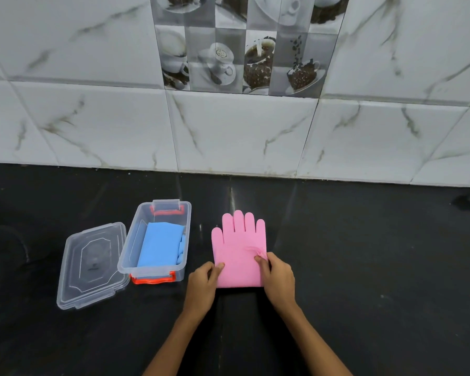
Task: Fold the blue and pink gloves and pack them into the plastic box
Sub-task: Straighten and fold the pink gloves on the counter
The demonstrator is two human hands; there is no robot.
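From the head camera, you have the pink glove (238,251) lying flat on the black counter (364,267), near its middle, fingers pointing toward the tiled wall (228,131). Your left hand (202,286) pinches the glove's left edge near the cuff, thumb on top. Your right hand (278,279) pinches the right edge, where the material puckers under your fingertips. Holding both sides this way looks like preparation for the fold. The blue glove (160,246) already lies folded inside the plastic box (125,256), which stands open just left of the pink glove. Its clear lid (91,264) rests beside it, farther left, leaving the opening free for the second glove.
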